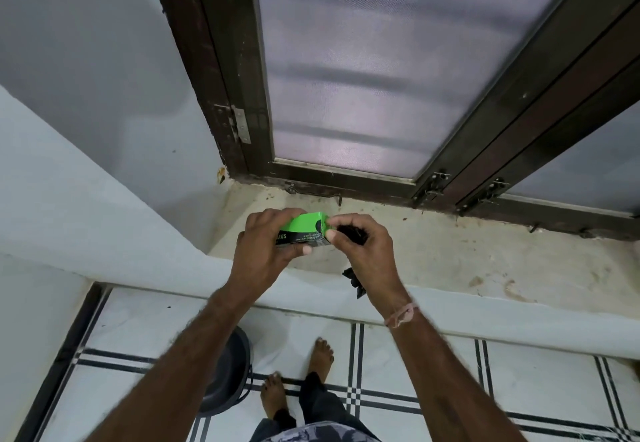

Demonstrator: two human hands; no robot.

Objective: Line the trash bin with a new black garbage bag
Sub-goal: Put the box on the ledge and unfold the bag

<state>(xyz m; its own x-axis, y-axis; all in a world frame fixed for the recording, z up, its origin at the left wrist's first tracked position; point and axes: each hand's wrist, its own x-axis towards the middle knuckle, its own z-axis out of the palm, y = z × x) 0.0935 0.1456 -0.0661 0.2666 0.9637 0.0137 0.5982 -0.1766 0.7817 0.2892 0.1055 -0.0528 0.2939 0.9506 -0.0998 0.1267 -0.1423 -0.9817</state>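
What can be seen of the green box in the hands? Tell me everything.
The green box is a small carton, cardboard by its look, bright green on top with a black side band bearing white print that ends in "AGS". It is held level above the stone window sill, not resting on it. The left hand wraps its left end, thumb under the front face. The right hand pinches its right end, with black plastic bunched in that hand and trailing below it. Whether the end flap is open is hidden.

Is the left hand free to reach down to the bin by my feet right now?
Probably not yet: the left hand holds the green box, and the bin sits low beneath the forearm.
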